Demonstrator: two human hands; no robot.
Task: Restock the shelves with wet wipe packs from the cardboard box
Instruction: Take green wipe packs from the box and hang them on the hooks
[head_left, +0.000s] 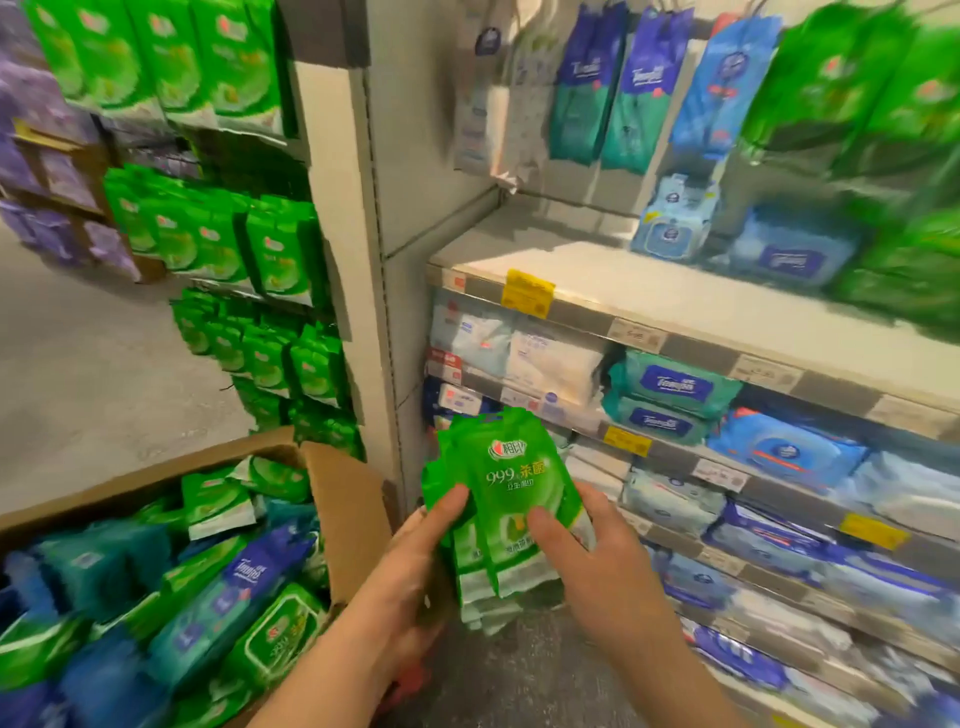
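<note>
**Fig. 1. A stack of green wet wipe packs held in both my hands, between the cardboard box and the shelves.**

My left hand (431, 540) grips the left edge of the stack of green wet wipe packs (511, 512), thumb over the front; my right hand (587, 545) grips the right edge, thumb pressed on the top pack's face. The stack is fanned, its lower edges uneven. The cardboard box (343, 499), still holding mixed packs, sits to my left. The upper shelf (597, 291) shows bare board near its front, with green packs (904, 280) at its right end. To do this step well, I judge I should square the stack before setting it down, match it to the like green packs, and keep the printed faces forward, since loose packs may slip sideways.
</note>
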